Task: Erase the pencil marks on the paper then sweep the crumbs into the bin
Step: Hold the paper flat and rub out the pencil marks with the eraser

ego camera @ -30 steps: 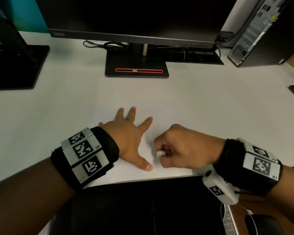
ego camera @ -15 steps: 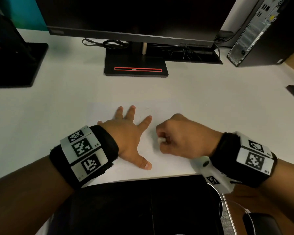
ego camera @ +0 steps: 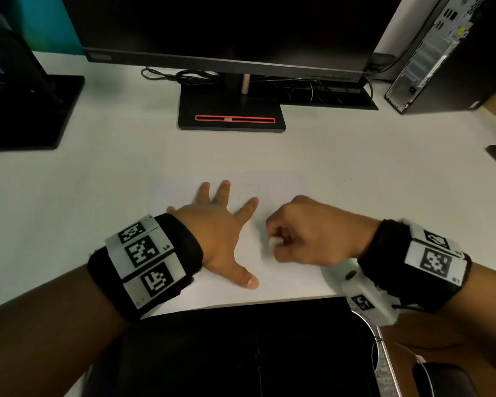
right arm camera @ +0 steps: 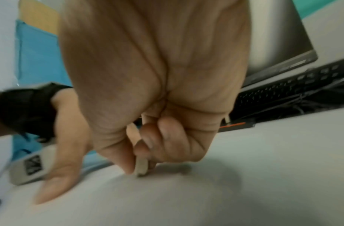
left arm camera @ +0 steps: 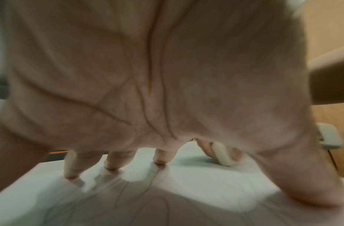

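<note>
Step in hand: erasing. Left hand lies flat on the paper, fingers spread, pinning the sheet to the white counter. Right hand, just beside it, is curled and pinches a small white eraser between thumb and fingertips; the wrist views show the eraser's end down on the sheet. Faint pencil marks run under and around the left fingertips, so judged erasing is unfinished. Crumbs too small to make out; no bin in view. Next move likely calls for short rubbing strokes toward the left hand's marks, with the left hand shifting to uncover the lines beneath it while holding the sheet taut. Edges: the counter's near edge sits close behind both wrists, with a dark drop below it. Open room: bare counter lies well beyond the fingertips, up to the monitor stand; computer tower stands far beyond the right hand.
</note>
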The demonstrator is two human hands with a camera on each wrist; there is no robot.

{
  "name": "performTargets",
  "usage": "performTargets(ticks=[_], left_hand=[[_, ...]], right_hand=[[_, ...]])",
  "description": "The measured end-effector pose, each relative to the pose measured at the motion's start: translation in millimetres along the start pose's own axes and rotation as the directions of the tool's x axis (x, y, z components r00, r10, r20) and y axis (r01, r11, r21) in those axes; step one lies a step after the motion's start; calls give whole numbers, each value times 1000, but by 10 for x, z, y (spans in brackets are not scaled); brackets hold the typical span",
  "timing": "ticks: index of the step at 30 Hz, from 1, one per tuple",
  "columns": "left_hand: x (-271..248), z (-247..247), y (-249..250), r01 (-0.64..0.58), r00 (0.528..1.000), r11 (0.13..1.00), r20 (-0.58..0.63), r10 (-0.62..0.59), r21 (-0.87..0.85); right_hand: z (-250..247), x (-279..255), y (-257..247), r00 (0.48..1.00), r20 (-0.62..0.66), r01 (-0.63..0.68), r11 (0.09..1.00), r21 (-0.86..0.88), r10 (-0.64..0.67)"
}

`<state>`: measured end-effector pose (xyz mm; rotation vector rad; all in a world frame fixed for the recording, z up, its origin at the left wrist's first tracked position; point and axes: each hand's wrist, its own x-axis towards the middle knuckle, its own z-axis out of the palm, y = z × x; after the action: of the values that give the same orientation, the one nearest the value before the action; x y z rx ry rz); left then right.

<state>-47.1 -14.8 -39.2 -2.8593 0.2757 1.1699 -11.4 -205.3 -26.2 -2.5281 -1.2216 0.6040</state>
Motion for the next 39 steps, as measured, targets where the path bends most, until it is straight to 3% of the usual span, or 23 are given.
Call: performTargets(ticks=[3, 7, 12, 16, 19, 21, 25, 29, 33, 36, 39], left_hand=[[2, 6, -3, -3, 1000, 1000, -3, 3, -6], [9, 23, -8, -6, 1000, 1000, -3, 6, -4], [-2, 10, -6, -4, 1000, 1000, 5, 4, -8], [-1, 20, -12, -7, 1000, 1000, 5, 7, -2], [-15, 6, -1, -3, 1000, 1000, 6, 3, -2], [-18, 7, 1, -3, 1000, 1000, 7, 3, -4], [-15, 22, -6, -6, 1000, 1000, 7, 6, -4], [-11, 2, 7, -2, 1000, 1000, 15, 2, -1], [0, 20, -2, -5, 1000, 1000, 11, 5, 3], [-3, 10, -1, -4, 1000, 1000, 11, 4, -2], [1, 14, 0, -3, 1000, 1000, 13, 4, -2]], right_hand=[[15, 42, 35, 995, -96, -6, 999, -37, 2], [96, -20, -125, 996, 39, 77, 997, 20, -78], [-23, 91, 88, 996, -88, -26, 999, -29, 23], [50, 18, -67, 997, 54, 55, 998, 39, -57], [-51, 86, 117, 999, -39, -37, 999, 4, 37], [-22, 86, 101, 997, -74, -28, 1000, -13, 27], [57, 32, -34, 998, 36, 48, 998, 41, -50], [-19, 121, 93, 997, -67, -34, 999, -5, 34], [56, 53, -56, 997, 45, 54, 998, 40, -56], [-43, 133, 111, 998, -45, -36, 999, 8, 36], [9, 142, 45, 999, -53, 5, 1000, 3, -4]])
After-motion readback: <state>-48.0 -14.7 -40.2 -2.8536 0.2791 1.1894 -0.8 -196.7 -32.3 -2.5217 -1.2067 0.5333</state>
